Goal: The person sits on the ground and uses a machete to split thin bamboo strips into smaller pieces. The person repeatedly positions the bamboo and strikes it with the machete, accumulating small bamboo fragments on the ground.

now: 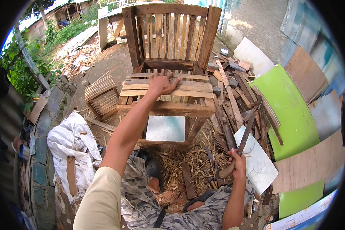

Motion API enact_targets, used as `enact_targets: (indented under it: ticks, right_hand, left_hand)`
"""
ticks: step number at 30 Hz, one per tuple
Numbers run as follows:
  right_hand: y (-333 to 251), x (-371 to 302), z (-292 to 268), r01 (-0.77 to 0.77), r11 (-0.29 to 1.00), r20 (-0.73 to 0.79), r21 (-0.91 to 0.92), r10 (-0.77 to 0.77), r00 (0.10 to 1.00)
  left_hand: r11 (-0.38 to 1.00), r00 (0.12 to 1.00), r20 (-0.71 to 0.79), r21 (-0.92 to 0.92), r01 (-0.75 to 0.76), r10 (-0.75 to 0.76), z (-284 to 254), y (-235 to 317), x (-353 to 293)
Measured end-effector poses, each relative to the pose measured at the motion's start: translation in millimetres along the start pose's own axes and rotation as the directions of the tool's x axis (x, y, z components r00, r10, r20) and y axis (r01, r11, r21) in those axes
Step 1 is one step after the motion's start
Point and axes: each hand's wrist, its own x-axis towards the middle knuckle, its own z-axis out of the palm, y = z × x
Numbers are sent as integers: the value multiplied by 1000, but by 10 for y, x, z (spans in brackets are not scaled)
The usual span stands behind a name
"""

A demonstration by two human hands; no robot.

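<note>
A wooden chair (pixel 166 110) with a slatted back stands in front of me. Several loose-looking wooden slats (pixel 193 87) lie across its seat frame. My left hand (pixel 163 83) rests on these slats, palm down with its fingers spread. At the lower right, my right hand (pixel 238 164) is wrapped round the wooden handle of a machete (pixel 247 130). Its long dark blade points up and away, apart from the chair. A pale grey-white panel (pixel 165 128) shows beneath the seat, between the legs.
A small slatted wooden stool (pixel 102 96) lies left of the chair. Wood scraps (pixel 237 86) are heaped to the right, beside green panels (pixel 289 109). Shavings (pixel 172 168) cover the ground by my feet. A white sack (pixel 71 140) with a short board lies on the left.
</note>
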Motion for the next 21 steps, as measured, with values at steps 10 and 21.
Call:
enact_targets:
  ticks: [10, 21]
  right_hand:
    - [14, -60, -150, -23, 999, -28, 37, 24, 999]
    - [28, -64, -220, -11, 998, -28, 56, 12, 1000]
  left_hand:
    - [999, 988, 151, 42, 24, -30, -80, 34, 89]
    - [999, 996, 88, 35, -19, 16, 87, -111, 90]
